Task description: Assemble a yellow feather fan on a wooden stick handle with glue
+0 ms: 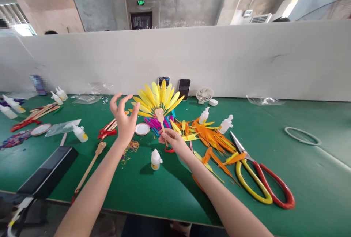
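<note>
A feather fan (159, 100) with yellow feathers spread round a wooden head stands upright in my right hand (172, 139), whose fingers close on its thin wooden handle. My left hand (124, 118) is raised to the left of the fan, empty, with fingers curved and spread apart. Below the fan a small white glue bottle (156, 159) stands on the green table. Purple and blue feathers (154, 124) lie behind the handle. To the right is a pile of orange and yellow feathers (212, 136). A bare wooden fan handle (91, 164) lies beside my left forearm.
Large scissors (256, 176) with red and yellow grips lie at the right, near a pale ring (302, 136). Two phones lean against the white partition (219, 61) beside a small fan (204, 94). A dark box-shaped object (49, 171) sits at the left edge. More glue bottles (226, 124) stand around.
</note>
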Available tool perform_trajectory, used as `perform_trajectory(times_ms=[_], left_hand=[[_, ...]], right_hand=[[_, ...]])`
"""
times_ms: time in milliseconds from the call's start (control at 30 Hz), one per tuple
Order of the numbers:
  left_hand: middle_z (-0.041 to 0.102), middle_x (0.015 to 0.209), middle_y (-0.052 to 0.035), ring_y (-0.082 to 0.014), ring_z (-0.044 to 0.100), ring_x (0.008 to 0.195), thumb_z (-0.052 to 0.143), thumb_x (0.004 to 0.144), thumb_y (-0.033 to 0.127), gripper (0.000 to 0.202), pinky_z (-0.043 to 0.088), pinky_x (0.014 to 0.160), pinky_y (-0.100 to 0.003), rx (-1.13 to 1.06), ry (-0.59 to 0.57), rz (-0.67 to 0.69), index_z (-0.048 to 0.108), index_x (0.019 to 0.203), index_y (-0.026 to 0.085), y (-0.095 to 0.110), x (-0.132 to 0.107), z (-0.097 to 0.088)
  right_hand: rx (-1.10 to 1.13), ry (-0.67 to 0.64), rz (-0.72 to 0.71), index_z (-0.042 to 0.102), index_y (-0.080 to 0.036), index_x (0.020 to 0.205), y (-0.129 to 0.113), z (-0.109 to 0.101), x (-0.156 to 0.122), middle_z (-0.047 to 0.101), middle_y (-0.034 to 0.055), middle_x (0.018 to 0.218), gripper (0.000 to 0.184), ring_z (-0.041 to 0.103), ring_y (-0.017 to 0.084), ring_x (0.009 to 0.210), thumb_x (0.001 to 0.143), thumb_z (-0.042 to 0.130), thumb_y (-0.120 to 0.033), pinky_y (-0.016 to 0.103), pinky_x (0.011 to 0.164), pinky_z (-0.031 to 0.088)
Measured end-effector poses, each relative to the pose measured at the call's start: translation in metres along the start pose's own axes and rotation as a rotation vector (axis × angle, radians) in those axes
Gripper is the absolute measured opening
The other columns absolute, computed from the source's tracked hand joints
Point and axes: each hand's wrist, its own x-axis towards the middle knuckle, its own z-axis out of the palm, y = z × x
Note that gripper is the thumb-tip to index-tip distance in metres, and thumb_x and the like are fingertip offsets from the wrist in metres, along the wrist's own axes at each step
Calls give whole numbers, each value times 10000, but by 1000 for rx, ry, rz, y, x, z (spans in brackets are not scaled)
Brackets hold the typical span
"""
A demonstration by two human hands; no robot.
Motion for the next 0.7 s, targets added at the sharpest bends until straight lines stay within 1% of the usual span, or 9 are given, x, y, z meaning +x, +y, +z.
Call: perform_trajectory(times_ms=[67,167,267,400,567,700], left_hand=[[408,1224,-65,-232,315,1218,572,714,429,264,206,1042,-408,59,-71,83,602,881,227,4,15,-3],[417,1237,-36,-251,290,1237,601,675,461,252,171,1052,-440,62,-185,106,620,790,237,6,28,1],[453,1219,-38,-254,328,1212,602,658,488,279,193,1040,-459,-8,-265,36,616,743,223,2,32,7],[479,1207,-48,-255,361,1194,622,645,458,260,222,1025,-462,-108,-343,-72,604,702,204,-3,33,9],[466,1236,-61,-257,351,1212,646,631,379,204,217,1030,-461,-146,-455,-106,631,717,195,-5,34,7],[502,1193,-72,-242,394,1177,647,624,307,171,249,1022,-439,-225,-542,-138,657,768,217,-5,35,6]], right_hand=[[-13,-11,-16,592,-197,692,0,1,0,579,-13,572,405,569,128,563,518,657,-556,288,609,467],[-31,-27,-41,592,-198,680,0,1,0,578,-8,575,412,575,132,561,524,644,-576,297,607,470],[-37,-42,-47,595,-201,680,0,2,0,575,-7,579,401,581,134,575,536,638,-573,305,624,476],[-38,-52,-41,595,-200,688,2,2,0,574,-7,591,356,584,135,597,559,641,-529,305,646,479],[-40,-59,-29,593,-197,688,0,2,-1,574,-3,596,318,573,132,596,573,641,-489,310,662,477],[-38,-58,-17,593,-196,682,-1,2,-1,571,-6,596,312,567,127,597,568,642,-483,312,681,474]])
